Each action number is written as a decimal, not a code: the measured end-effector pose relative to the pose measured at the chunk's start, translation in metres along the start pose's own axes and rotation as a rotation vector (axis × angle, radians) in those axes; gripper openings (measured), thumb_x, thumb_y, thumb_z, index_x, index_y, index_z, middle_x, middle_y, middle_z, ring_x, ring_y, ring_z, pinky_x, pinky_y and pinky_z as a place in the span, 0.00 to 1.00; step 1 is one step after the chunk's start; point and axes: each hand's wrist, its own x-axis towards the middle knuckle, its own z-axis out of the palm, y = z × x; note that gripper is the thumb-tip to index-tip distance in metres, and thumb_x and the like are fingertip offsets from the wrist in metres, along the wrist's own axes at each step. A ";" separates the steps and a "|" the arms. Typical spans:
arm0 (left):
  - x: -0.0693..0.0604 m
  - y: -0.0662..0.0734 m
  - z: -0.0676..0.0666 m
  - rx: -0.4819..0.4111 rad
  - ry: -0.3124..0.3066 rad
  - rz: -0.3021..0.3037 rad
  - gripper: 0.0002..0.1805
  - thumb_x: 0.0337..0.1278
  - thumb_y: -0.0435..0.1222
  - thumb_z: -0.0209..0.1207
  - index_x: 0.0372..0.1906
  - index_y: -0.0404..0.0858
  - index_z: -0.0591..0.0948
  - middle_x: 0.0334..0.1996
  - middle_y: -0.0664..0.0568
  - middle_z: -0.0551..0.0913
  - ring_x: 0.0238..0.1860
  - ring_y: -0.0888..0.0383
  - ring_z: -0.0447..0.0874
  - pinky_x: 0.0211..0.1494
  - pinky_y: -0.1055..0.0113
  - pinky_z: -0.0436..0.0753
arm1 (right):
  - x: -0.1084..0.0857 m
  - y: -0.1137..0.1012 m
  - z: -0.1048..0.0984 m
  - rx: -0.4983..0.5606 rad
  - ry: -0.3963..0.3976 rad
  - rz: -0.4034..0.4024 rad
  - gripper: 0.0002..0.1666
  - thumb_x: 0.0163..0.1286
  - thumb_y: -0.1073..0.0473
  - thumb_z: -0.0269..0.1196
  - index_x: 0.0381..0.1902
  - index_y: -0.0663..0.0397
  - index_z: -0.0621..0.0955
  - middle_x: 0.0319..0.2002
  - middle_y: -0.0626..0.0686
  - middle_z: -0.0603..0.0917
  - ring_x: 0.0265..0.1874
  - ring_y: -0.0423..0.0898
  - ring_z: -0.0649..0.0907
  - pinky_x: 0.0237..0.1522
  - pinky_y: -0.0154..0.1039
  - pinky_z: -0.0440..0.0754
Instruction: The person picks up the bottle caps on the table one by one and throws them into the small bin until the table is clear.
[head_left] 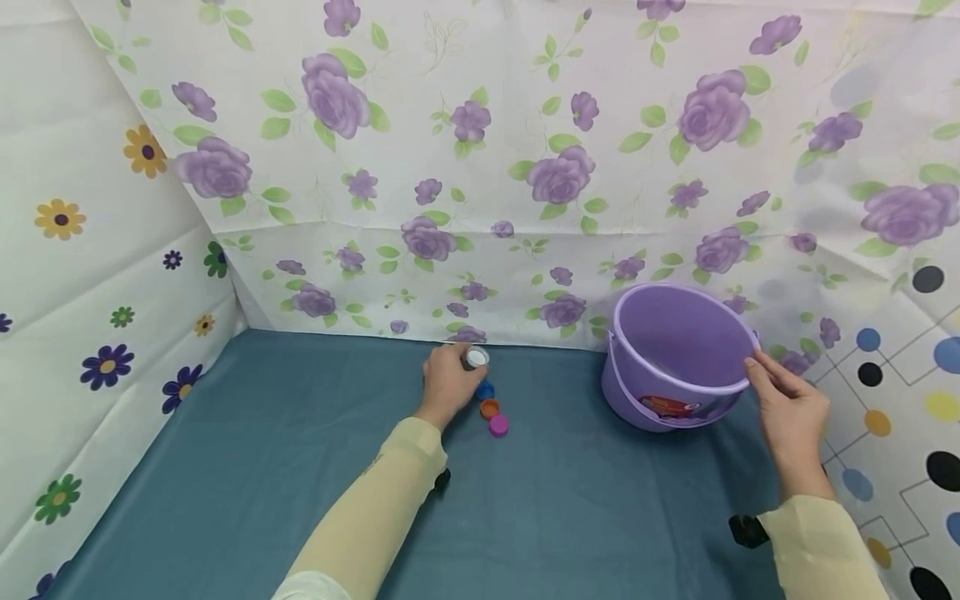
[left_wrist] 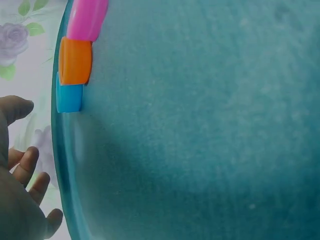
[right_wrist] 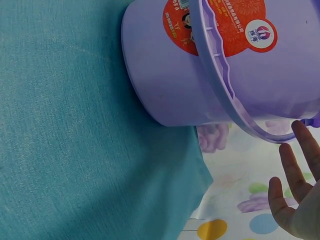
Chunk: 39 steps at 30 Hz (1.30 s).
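Observation:
In the head view my left hand (head_left: 448, 379) pinches a small round cap (head_left: 476, 358) with a white top and greyish side, near the cloth's back edge. The cap is not seen in the left wrist view, where only part of the hand (left_wrist: 22, 180) shows. Close by, a blue cap (head_left: 486, 390), an orange cap (head_left: 490, 408) and a pink cap (head_left: 498, 426) form a short row. On the right stands a purple bucket (head_left: 626, 383), tilted a little. My right hand (head_left: 791, 408) grips its rim at the right side.
Teal cloth (head_left: 300, 467) covers the surface. Behind it hangs a white sheet with purple flowers (head_left: 450, 183). Patterned sheets also rise at the left and right sides. The bucket's handle (right_wrist: 220, 80) hangs down over its labelled front.

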 end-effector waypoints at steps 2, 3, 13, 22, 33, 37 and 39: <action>0.000 0.000 -0.002 -0.026 0.019 0.007 0.21 0.46 0.48 0.66 0.47 0.44 0.83 0.35 0.55 0.83 0.42 0.56 0.77 0.54 0.51 0.69 | 0.000 0.001 0.000 -0.013 -0.001 -0.002 0.26 0.50 0.40 0.69 0.49 0.37 0.84 0.39 0.30 0.84 0.39 0.26 0.80 0.30 0.17 0.74; -0.001 0.000 -0.002 -0.042 0.027 0.009 0.20 0.46 0.47 0.66 0.46 0.44 0.83 0.35 0.55 0.82 0.42 0.56 0.77 0.53 0.51 0.69 | 0.000 0.001 0.000 -0.018 -0.002 0.000 0.26 0.50 0.40 0.69 0.49 0.37 0.84 0.39 0.30 0.84 0.39 0.26 0.80 0.30 0.17 0.74; -0.002 0.005 -0.006 -0.168 0.023 -0.005 0.20 0.47 0.48 0.66 0.47 0.46 0.81 0.41 0.56 0.80 0.44 0.58 0.78 0.50 0.59 0.78 | -0.006 0.004 0.000 -0.014 -0.020 0.014 0.27 0.51 0.40 0.69 0.50 0.37 0.83 0.40 0.30 0.84 0.38 0.27 0.80 0.26 0.19 0.73; -0.001 0.022 -0.010 -0.240 -0.018 0.011 0.21 0.50 0.51 0.65 0.49 0.48 0.80 0.46 0.57 0.80 0.50 0.58 0.78 0.52 0.58 0.79 | -0.009 0.003 0.002 0.005 -0.022 0.011 0.27 0.50 0.41 0.70 0.49 0.39 0.84 0.42 0.31 0.84 0.38 0.26 0.80 0.29 0.17 0.74; 0.010 0.055 -0.005 -0.294 -0.034 0.063 0.22 0.50 0.51 0.64 0.50 0.47 0.80 0.47 0.59 0.80 0.53 0.57 0.77 0.54 0.58 0.79 | -0.004 -0.001 0.000 0.021 -0.024 0.012 0.27 0.51 0.41 0.70 0.49 0.39 0.84 0.43 0.32 0.84 0.40 0.26 0.80 0.31 0.16 0.74; 0.012 0.067 -0.004 -0.317 -0.025 0.096 0.22 0.50 0.51 0.65 0.49 0.47 0.80 0.46 0.59 0.80 0.53 0.55 0.78 0.52 0.59 0.79 | -0.003 -0.003 -0.002 0.029 -0.027 0.023 0.27 0.50 0.41 0.70 0.49 0.39 0.84 0.44 0.32 0.84 0.40 0.26 0.80 0.30 0.16 0.74; 0.013 0.072 -0.004 -0.326 -0.025 0.106 0.22 0.50 0.51 0.64 0.49 0.47 0.80 0.46 0.58 0.80 0.53 0.54 0.78 0.52 0.59 0.80 | -0.002 -0.004 -0.002 0.016 -0.027 0.018 0.27 0.51 0.41 0.70 0.50 0.38 0.83 0.44 0.32 0.84 0.40 0.26 0.80 0.31 0.16 0.74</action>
